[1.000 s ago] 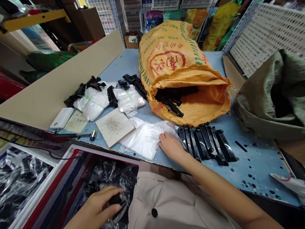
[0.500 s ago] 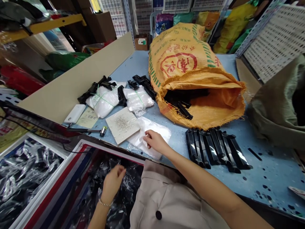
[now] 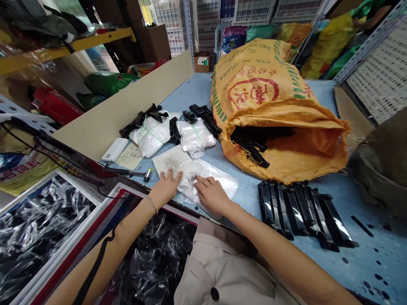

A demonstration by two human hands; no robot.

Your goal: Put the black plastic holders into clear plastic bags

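My left hand (image 3: 165, 187) rests with spread fingers on the near edge of a pale square board (image 3: 171, 163) that has small specks on its top. Beside it, my right hand (image 3: 212, 195) lies with fingers stretched over flat clear plastic bags (image 3: 226, 178), its fingertips close to the board's right side. Behind the board are two bundles of folded clear bags, the left bundle (image 3: 152, 137) and the right bundle (image 3: 197, 134), tied with green string. Black plastic parts (image 3: 174, 130) lie around them. A row of glossy black parts (image 3: 299, 207) lies to my right.
A large orange woven sack (image 3: 254, 84) lies with its mouth toward me, black parts inside. A small hammer (image 3: 133, 173), a white device (image 3: 115, 150) and a paper note (image 3: 130, 156) lie at the left. Below the table edge, a lined bin (image 3: 159, 254) holds black bagged items.
My left hand has risen from over the bin onto the board's near edge. My right hand has gone from pinched to flatter on the bags. The view has shifted left.
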